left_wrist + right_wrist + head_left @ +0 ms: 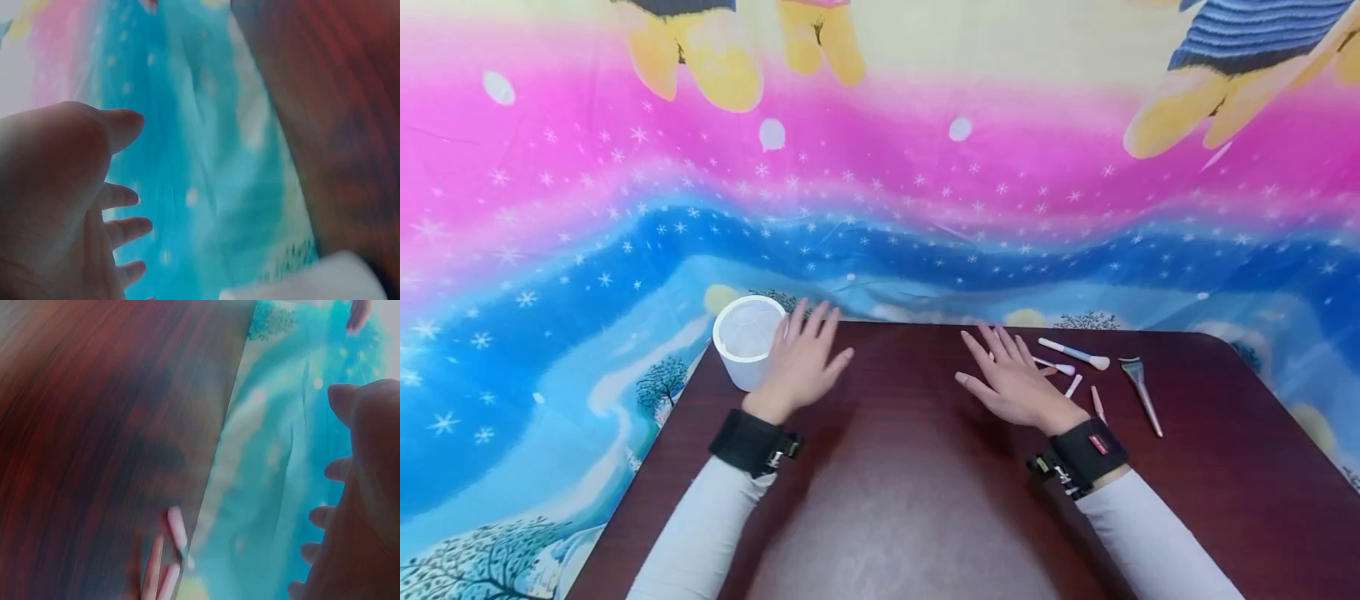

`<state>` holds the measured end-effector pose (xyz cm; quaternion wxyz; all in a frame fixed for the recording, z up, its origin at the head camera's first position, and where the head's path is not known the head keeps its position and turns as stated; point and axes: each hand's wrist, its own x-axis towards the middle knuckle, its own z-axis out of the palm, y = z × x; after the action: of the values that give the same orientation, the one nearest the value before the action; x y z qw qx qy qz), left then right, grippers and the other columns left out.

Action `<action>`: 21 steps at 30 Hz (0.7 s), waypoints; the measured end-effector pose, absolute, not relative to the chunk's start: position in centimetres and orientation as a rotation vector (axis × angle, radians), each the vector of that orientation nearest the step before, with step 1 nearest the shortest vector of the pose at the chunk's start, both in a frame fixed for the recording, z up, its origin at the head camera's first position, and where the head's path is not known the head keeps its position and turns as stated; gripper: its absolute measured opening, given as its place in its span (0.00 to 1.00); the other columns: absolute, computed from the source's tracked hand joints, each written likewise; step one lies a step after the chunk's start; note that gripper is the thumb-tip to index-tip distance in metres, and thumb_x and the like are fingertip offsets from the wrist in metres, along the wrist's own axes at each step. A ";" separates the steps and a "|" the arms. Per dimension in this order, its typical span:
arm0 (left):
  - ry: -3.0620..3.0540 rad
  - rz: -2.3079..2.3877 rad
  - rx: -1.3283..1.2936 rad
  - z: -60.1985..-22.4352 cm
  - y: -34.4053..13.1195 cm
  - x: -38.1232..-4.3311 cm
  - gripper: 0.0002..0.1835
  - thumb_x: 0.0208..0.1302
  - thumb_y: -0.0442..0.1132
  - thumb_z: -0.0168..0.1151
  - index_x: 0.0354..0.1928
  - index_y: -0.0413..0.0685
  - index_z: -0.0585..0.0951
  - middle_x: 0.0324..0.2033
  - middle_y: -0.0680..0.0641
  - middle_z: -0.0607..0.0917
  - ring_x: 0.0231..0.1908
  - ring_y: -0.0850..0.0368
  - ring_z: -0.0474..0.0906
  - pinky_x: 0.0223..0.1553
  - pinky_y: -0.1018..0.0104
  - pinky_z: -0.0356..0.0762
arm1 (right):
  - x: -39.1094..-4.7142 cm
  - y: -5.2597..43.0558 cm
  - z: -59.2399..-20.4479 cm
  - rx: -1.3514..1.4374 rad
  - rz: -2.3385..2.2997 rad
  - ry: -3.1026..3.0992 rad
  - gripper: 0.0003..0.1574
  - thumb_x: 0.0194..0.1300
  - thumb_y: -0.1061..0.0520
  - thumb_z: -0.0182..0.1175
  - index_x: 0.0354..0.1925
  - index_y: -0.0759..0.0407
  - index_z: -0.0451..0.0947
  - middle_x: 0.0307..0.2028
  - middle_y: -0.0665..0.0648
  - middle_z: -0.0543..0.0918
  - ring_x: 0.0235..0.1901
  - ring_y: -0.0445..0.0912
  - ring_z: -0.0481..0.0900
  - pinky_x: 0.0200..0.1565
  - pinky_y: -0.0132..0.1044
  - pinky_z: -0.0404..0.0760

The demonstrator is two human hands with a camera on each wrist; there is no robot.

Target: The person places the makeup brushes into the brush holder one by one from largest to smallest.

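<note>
My left hand (800, 365) is raised over the table's back left, fingers spread and straight, holding nothing. It overlaps the right side of a round white container (740, 367) in the head view; the container's rim shows at the bottom of the left wrist view. On the other side, my right hand (1011, 379) is held out flat with spread fingers over the table, also holding nothing. Beside and partly behind it lie several makeup brushes, among them one with a pale fluffy tip (1072, 353) and a flat-headed one with a grey handle (1144, 398).
The dark red-brown wooden table (895, 500) has a rounded back right corner. Right behind its back edge hangs a colourful cloth (880, 208) printed with snowflakes and cartoon figures. Small pink-handled brushes (177, 528) lie near that edge in the right wrist view.
</note>
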<state>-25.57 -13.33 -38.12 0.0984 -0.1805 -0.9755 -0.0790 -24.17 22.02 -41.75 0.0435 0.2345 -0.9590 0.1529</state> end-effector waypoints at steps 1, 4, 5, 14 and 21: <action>-2.874 -0.255 -0.513 -37.9 -14.4 -25.6 0.40 0.77 0.60 0.47 0.80 0.44 0.56 0.79 0.40 0.55 0.79 0.36 0.40 0.74 0.35 0.39 | -24.0 22.5 -41.7 0.702 0.460 -2.937 0.48 0.78 0.34 0.46 0.82 0.53 0.45 0.81 0.64 0.43 0.79 0.63 0.35 0.72 0.68 0.38; -2.855 -0.350 -0.447 -37.0 -17.7 -25.5 0.39 0.77 0.57 0.49 0.80 0.43 0.57 0.78 0.38 0.55 0.79 0.34 0.38 0.73 0.31 0.39 | -23.5 24.4 -41.2 0.644 0.417 -2.941 0.49 0.78 0.34 0.48 0.82 0.54 0.46 0.81 0.66 0.43 0.79 0.67 0.37 0.72 0.70 0.38; -2.851 -0.386 -0.421 -36.8 -18.9 -25.4 0.39 0.77 0.57 0.48 0.80 0.43 0.56 0.79 0.37 0.55 0.79 0.34 0.37 0.73 0.30 0.37 | -23.5 25.1 -41.0 0.621 0.403 -2.939 0.49 0.77 0.34 0.49 0.82 0.55 0.45 0.81 0.67 0.43 0.78 0.69 0.38 0.71 0.71 0.39; -2.721 -0.769 -0.304 -36.2 -29.0 -25.6 0.39 0.79 0.49 0.45 0.80 0.36 0.45 0.78 0.29 0.46 0.76 0.26 0.39 0.70 0.26 0.39 | -24.6 34.9 -39.0 0.218 0.303 -2.961 0.50 0.73 0.48 0.59 0.76 0.76 0.48 0.68 0.85 0.54 0.63 0.81 0.55 0.56 0.78 0.62; -2.807 -1.181 -0.254 -37.1 -31.8 -26.7 0.43 0.79 0.49 0.49 0.82 0.42 0.39 0.79 0.32 0.45 0.76 0.28 0.44 0.68 0.27 0.52 | -25.8 43.3 -40.2 -0.057 0.501 -3.138 0.51 0.71 0.50 0.59 0.66 0.92 0.50 0.58 0.93 0.54 0.55 0.82 0.62 0.51 0.73 0.69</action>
<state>-26.74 -31.82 -37.11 0.0431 -0.0830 -0.9177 -0.3861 -25.76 43.28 -40.15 -0.0184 -0.0179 -0.9871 0.1578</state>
